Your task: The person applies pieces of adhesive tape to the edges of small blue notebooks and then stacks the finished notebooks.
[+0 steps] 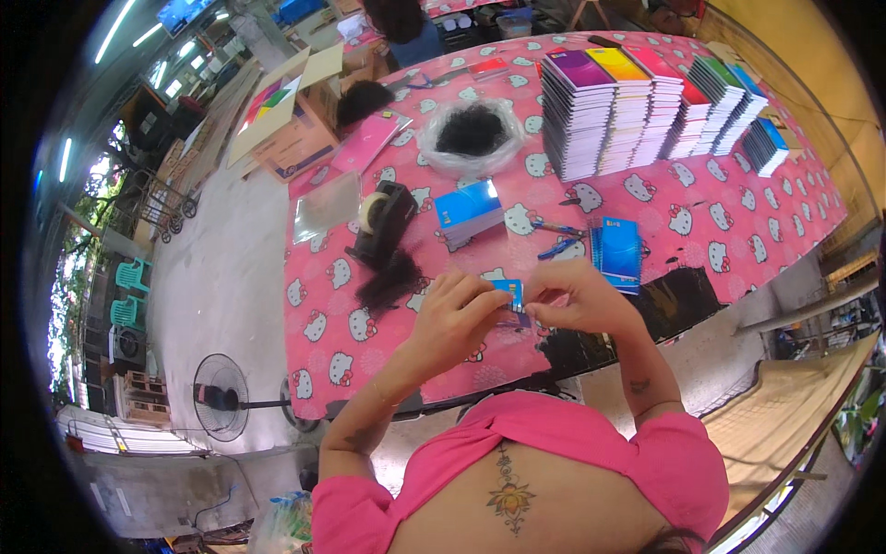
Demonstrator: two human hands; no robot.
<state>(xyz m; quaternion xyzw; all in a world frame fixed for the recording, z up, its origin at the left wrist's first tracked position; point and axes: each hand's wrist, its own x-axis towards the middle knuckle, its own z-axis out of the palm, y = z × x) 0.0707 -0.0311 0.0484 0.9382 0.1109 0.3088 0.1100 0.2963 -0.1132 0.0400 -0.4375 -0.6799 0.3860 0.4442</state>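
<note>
Between my hands, over the near part of the table, is a small blue-covered notebook [508, 289]. My left hand [459, 312] is closed on its left side. At its right edge my right hand [581, 294] makes a pinch; whatever is in those fingers is too small to make out. Just beyond lies a stack of blue-covered notebooks [469, 210]. To the right sits a small pile of blue notebooks [618, 251] with dark spiral binding along the left edge. Blue-handled tools [558, 247] lie between these piles. A bunch of thin black strands [392, 282], perhaps binding coils, rests left of my hands.
A black tape dispenser [383, 222] and a clear plastic sheet [328, 208] lie left. Farther back is a plastic bag [429, 152] of black strands. Tall notebook stacks [580, 120] fill the back right. An open carton [295, 138] and a fan [221, 397] stand left.
</note>
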